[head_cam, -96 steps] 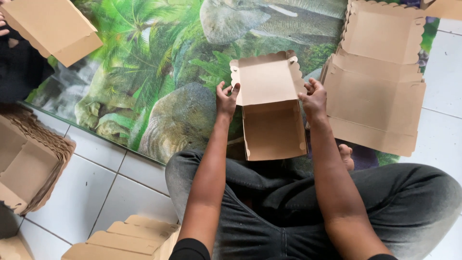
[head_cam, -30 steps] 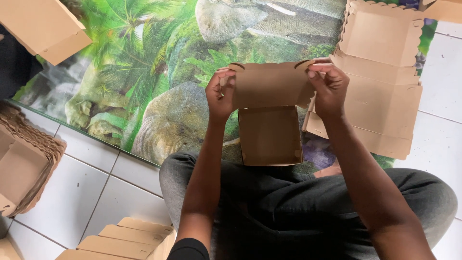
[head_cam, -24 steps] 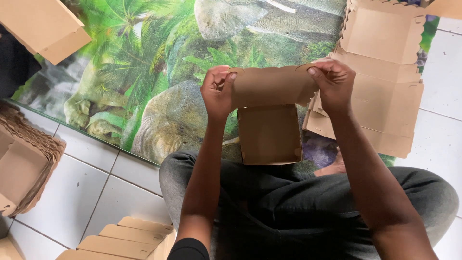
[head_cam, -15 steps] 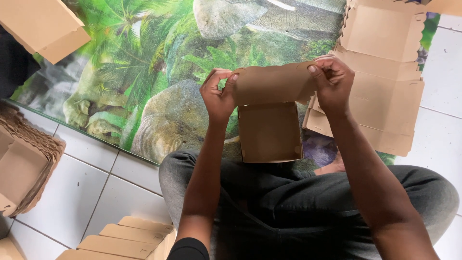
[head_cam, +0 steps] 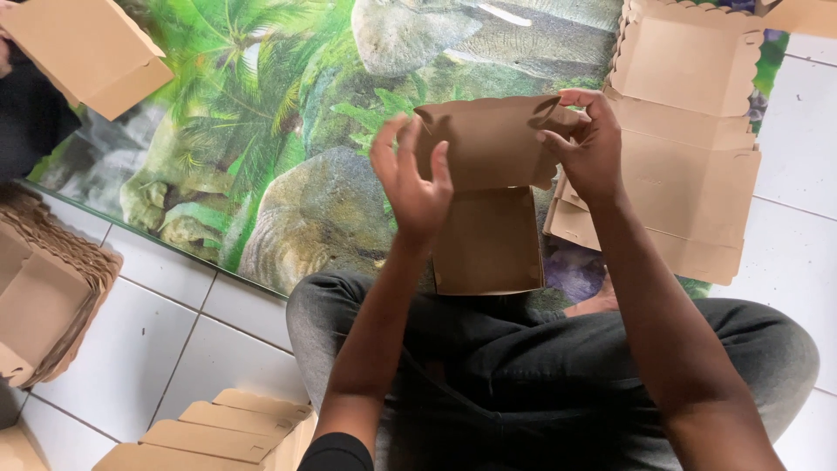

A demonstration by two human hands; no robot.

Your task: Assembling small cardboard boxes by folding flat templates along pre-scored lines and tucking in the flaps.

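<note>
Cardboard box (head_cam: 488, 201): right hand (head_cam: 588, 144) fingers pinch lid flap; left hand (head_cam: 410, 179) open, touching its side.

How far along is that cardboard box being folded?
The box body looks formed: its walls stand up between the person's knees. In hand is the lid flap: the right hand pinches its corner, while the left hand sits open by the other edge. The lid is not yet closed. Flat blanks lie on the mat beside it, unfolded.

Bright, even daylight — soft shadows, img sharp.
</note>
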